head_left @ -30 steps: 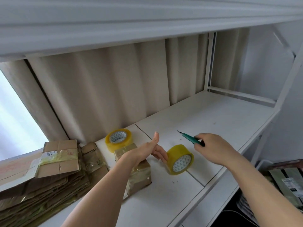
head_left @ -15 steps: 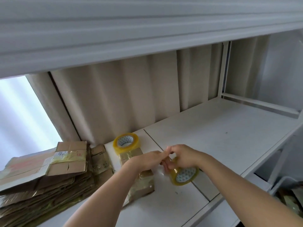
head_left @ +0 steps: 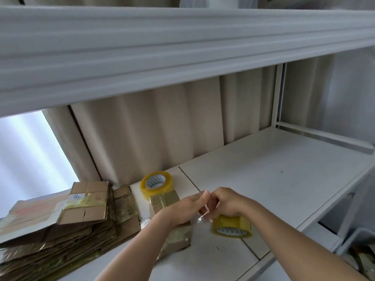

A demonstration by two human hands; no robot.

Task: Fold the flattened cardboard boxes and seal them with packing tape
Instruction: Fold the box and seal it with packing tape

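Observation:
On the white shelf (head_left: 269, 179), a yellow tape roll (head_left: 233, 227) hangs just under my right hand (head_left: 226, 201), whose curled fingers grip its top. My left hand (head_left: 187, 207) meets the right one and pinches the roll's loose clear tape end (head_left: 203, 216). Under my left wrist stands a small folded box (head_left: 165, 199) wrapped in tape. A stack of flattened cardboard boxes (head_left: 60, 230) lies at the left. The green cutter is hidden from view.
A second yellow tape roll (head_left: 157, 184) lies flat behind the small box. A white upper shelf beam (head_left: 182, 47) hangs overhead, with a beige curtain (head_left: 162, 134) behind. A bin (head_left: 363, 258) sits below at the lower right.
My right hand came in from the right to the tape roll and lifted it. Both hands now meet at the tape end. The green cutter is no longer visible.

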